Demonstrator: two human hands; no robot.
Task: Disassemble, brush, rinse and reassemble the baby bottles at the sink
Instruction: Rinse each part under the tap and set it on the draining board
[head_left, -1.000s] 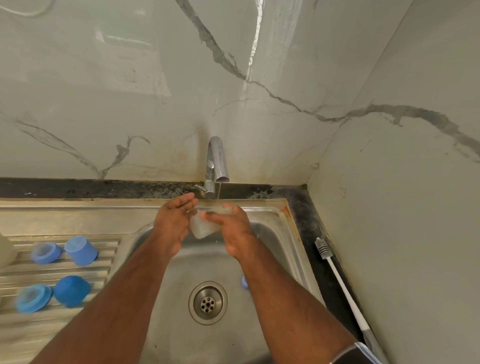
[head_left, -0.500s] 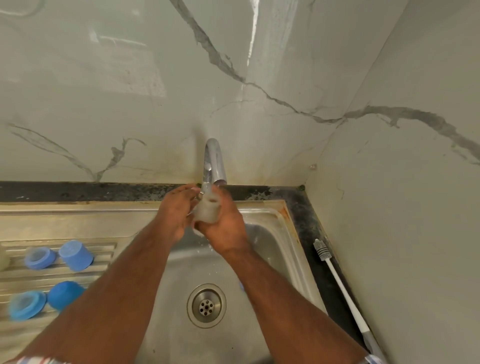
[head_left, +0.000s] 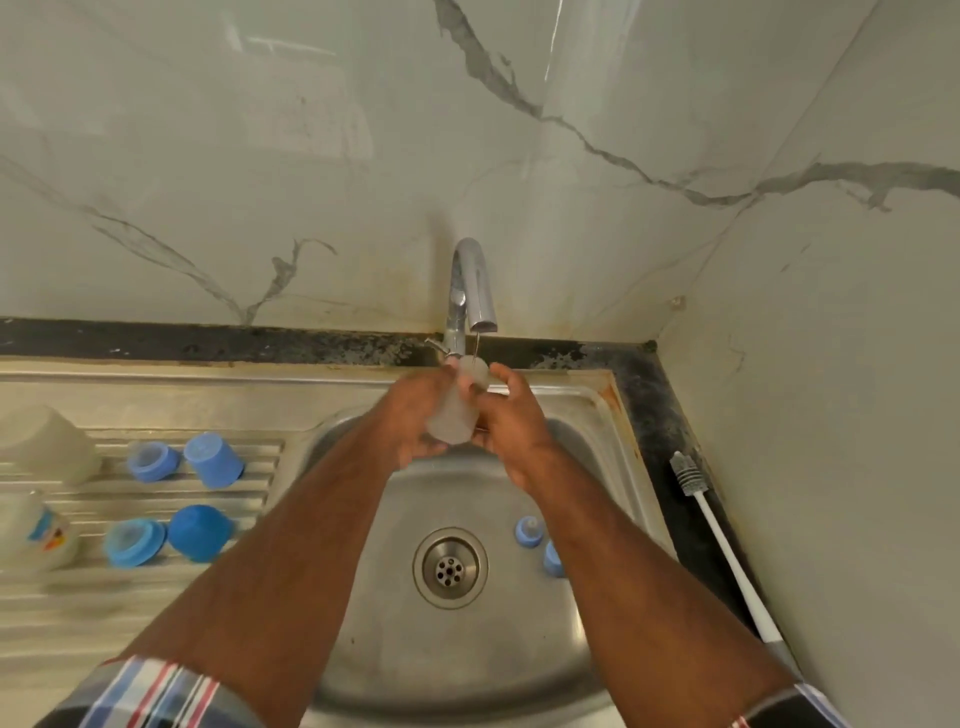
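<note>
A clear, capless baby bottle (head_left: 457, 410) is held upright under the chrome tap (head_left: 470, 291), where a thin stream of water runs onto its mouth. My left hand (head_left: 410, 415) grips the bottle from the left. My right hand (head_left: 511, 423) holds it from the right, fingers around its upper part. Two blue bottle parts (head_left: 540, 545) lie in the steel sink (head_left: 592, 431) beside the drain (head_left: 450, 567), partly hidden by my right forearm.
On the ribbed draining board (head_left: 156, 597) at the left lie several blue caps and collars (head_left: 171, 499), a clear bottle (head_left: 36, 530) and a whitish container (head_left: 47, 441). A white bottle brush (head_left: 722, 545) lies on the dark counter strip at the right wall.
The bottle went from lying low between my hands to standing upright just under the spout. Both hands rose toward the tap.
</note>
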